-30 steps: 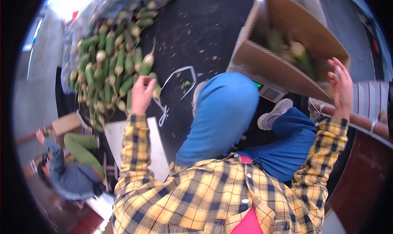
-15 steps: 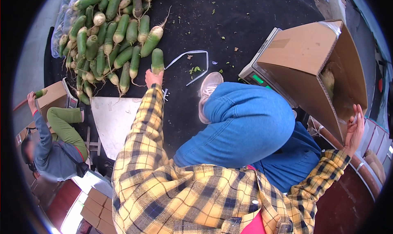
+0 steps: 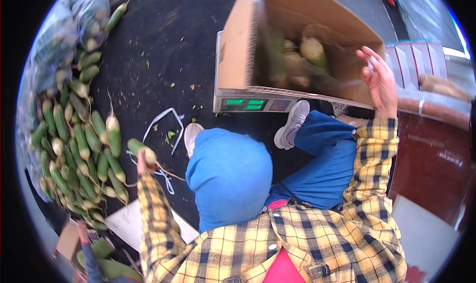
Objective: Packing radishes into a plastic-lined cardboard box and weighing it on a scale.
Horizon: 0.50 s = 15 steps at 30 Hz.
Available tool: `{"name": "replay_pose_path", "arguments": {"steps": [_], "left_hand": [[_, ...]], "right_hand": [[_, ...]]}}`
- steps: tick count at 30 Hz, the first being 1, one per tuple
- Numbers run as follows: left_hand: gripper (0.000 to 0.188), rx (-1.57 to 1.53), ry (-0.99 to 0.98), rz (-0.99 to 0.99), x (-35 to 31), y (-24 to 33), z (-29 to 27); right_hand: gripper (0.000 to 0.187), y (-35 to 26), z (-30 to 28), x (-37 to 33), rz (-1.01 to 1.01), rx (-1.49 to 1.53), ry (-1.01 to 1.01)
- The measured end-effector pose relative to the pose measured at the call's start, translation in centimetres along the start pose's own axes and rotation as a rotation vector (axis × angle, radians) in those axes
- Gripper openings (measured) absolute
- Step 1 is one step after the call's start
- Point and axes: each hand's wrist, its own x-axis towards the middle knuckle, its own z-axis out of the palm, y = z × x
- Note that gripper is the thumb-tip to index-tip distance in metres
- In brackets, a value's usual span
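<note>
My left hand (image 3: pixel 144 165) is closed around a green radish (image 3: pixel 136 146) with a pale root end and a long thin root, held above the dark ground sheet beside my knee. A large pile of green radishes (image 3: pixel 79 144) lies to its left. At the upper right, my right hand (image 3: pixel 381 84) is raised at the near right edge of an open cardboard box (image 3: pixel 235 50); its fingers are apart and partly bent, and I see nothing held in them. Inside the box are several radishes (image 3: pixel 312 50), blurred in part. The box rests on a scale (image 3: pixel 277 105) with lit green displays.
Clear plastic bags (image 3: pixel 54 50) lie along the left behind the pile. A white strap (image 3: pixel 161 115) is looped on the dark sheet (image 3: pixel 163 55). A white board (image 3: pixel 130 222) lies by my left forearm. Another person's arm (image 3: pixel 89 255) shows at the lower left, near a cardboard box (image 3: pixel 67 243).
My view has turned right, bringing the box's inside into sight. The radish in my left hand has tilted, and its root end shows now. My right hand's fingers have bent more.
</note>
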Motion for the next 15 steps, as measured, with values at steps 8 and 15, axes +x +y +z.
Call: {"name": "replay_pose_path", "arguments": {"steps": [8,15], "left_hand": [[0.057,0.379,-0.370,0.894,-29.6,13.6,15.3],[0.055,1.331,-0.541,1.968,-45.5,21.4,38.6]], "right_hand": [[0.033,0.4,-1.4,-0.6,-0.037,0.062,0.006],[0.030,2.6,-3.5,-0.8,-0.024,0.102,0.049]]}}
